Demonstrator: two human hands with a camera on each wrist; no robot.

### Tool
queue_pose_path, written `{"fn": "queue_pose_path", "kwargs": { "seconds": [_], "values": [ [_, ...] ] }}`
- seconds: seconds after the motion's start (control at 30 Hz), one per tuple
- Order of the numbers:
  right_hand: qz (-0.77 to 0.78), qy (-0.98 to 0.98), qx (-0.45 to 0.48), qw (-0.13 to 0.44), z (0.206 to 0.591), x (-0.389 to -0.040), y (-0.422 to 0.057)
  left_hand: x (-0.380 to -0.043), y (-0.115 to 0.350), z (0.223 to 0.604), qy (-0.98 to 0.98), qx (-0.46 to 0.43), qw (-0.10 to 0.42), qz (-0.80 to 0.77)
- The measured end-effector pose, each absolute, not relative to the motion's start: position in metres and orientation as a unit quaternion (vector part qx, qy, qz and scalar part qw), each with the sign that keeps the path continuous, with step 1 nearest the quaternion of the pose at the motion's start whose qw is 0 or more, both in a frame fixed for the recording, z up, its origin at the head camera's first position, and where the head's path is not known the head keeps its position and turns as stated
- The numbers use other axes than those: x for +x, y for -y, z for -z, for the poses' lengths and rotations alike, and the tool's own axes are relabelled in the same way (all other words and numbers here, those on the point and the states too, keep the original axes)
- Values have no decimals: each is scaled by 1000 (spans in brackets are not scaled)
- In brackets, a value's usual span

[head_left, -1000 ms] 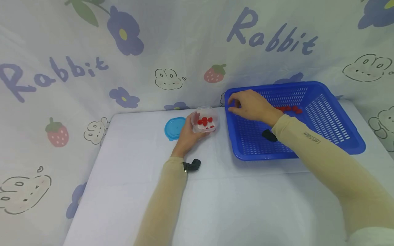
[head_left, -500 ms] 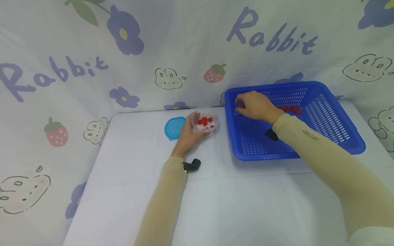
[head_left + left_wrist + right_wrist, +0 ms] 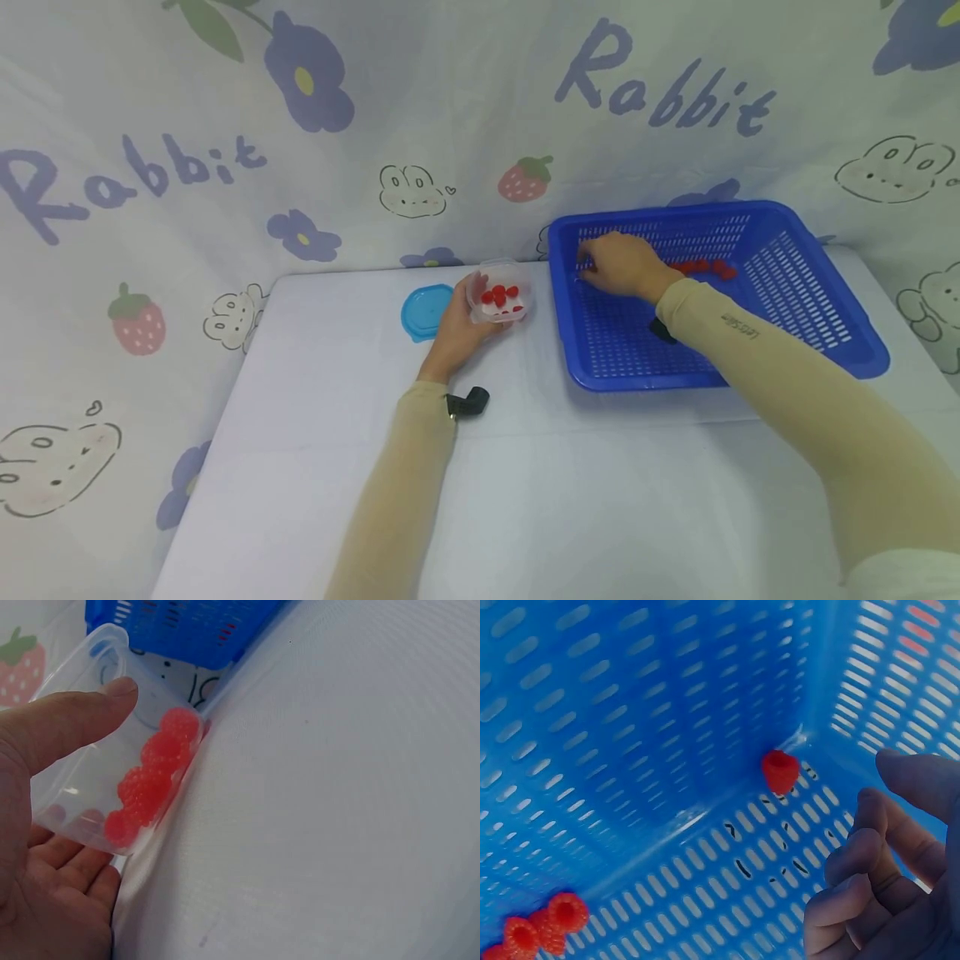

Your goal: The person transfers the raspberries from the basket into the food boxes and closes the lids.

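My left hand (image 3: pixel 457 333) grips a small clear plastic container (image 3: pixel 517 279), thumb along one side and fingers round the other. Several red raspberries (image 3: pixel 154 772) lie together inside it. My right hand (image 3: pixel 622 265) is down in the blue basket (image 3: pixel 592 385), near its back left corner. Its thumb and loosely bent fingers stand apart with nothing between them. A single raspberry (image 3: pixel 781 772) sits in the basket's corner, a short way from those fingers. More raspberries (image 3: pixel 566 913) lie along the basket's back wall.
A light blue lid (image 3: pixel 426 312) lies on the white-covered table (image 3: pixel 322 400), just left of my left hand. The slotted basket stands to the right of the container. A printed cloth (image 3: pixel 450 100) hangs behind the table.
My right hand has moved from over the basket's left rim rightward and down into the basket. My left hand and the container have stayed in place.
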State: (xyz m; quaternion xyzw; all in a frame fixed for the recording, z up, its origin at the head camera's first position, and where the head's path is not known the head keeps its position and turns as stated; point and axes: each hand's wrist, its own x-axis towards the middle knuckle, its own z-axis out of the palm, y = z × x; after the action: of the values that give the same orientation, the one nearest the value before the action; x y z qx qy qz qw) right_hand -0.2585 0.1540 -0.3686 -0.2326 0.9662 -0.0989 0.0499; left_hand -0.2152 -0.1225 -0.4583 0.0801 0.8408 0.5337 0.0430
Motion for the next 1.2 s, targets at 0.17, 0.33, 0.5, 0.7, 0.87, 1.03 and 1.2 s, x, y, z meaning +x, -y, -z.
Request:
{"fn": "queue_pose_path", "kwargs": {
  "seconds": [0.17,0.33,0.5,0.7,0.87,1.03,1.2],
  "values": [
    [68,-968,-238,41,372,-259,-152,-214,123,458,-840,81,40,-534],
    [34,-971,-235,41,381,-262,-155,-214,123,460,-839,83,44,-535],
    [23,-971,-233,43,388,-265,-157,-214,123,460,-839,84,44,-536],
    [7,-971,-235,44,394,-266,-157,-214,124,459,-840,86,43,-534],
    [-1,-970,-241,39,397,-265,-156,-215,124,460,-841,85,43,-533],
    [1,-970,-242,24,400,-266,-158,-215,122,459,-839,85,42,-536],
    [4,-970,-241,14,402,-267,-159,-214,122,459,-842,80,43,-533]
  ]
}}
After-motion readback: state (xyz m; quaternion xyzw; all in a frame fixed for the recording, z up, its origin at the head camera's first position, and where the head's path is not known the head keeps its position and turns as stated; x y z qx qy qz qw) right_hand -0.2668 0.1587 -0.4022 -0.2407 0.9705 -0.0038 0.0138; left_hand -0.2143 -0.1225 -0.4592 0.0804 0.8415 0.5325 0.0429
